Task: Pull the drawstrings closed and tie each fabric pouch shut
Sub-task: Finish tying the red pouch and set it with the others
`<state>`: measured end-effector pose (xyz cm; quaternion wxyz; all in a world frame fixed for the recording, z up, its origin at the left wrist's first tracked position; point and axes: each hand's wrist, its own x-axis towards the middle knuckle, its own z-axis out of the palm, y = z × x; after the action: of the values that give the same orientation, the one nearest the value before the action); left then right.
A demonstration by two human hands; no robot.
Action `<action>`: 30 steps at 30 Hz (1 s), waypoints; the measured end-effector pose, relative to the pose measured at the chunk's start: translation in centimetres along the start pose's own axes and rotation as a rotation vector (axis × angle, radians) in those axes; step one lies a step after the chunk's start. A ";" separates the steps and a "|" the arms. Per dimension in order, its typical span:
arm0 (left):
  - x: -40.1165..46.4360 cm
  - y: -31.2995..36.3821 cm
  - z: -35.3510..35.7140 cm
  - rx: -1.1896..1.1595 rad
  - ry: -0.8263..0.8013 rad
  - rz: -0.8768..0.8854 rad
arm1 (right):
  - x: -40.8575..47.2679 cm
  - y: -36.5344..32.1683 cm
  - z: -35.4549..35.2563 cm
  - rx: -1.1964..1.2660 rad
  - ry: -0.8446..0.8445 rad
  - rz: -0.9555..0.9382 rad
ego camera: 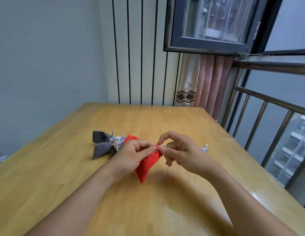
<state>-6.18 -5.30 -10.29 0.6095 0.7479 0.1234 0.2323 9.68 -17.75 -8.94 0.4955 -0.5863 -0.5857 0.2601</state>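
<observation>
A red fabric pouch [147, 166] hangs between my hands above the wooden table [173, 123], its gathered neck up and its bottom corner pointing down. My left hand [133, 155] pinches the neck of the pouch. My right hand [180, 150] pinches the thin silver drawstring [162, 145] right at the neck, thumb and forefinger closed on it. Behind my left hand lies a second red pouch [131, 138], mostly hidden. Two dark grey pouches [101, 142] with silver strings lie to the left, with a light grey one [119, 143] beside them.
Another light grey pouch [204, 149] peeks out behind my right wrist. The table's right edge runs along a metal railing [260, 116] and a window. A curtain [204, 82] hangs past the far right corner. A wall stands behind the table.
</observation>
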 end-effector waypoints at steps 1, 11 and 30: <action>0.0 0.0 0.0 0.008 -0.028 -0.004 | -0.1 0.0 -0.2 -0.017 -0.009 0.005; 0.0 -0.4 -0.1 0.299 -0.042 -0.014 | -0.8 0.2 -0.1 -0.871 -0.032 0.073; 0.1 0.3 0.4 -0.348 0.324 -0.086 | -0.6 -0.3 -1.1 -0.431 0.164 0.050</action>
<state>-5.91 -5.62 -9.98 0.7108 0.5786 0.2095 0.3408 10.37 -18.68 -8.44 0.3981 -0.7121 -0.5708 0.0927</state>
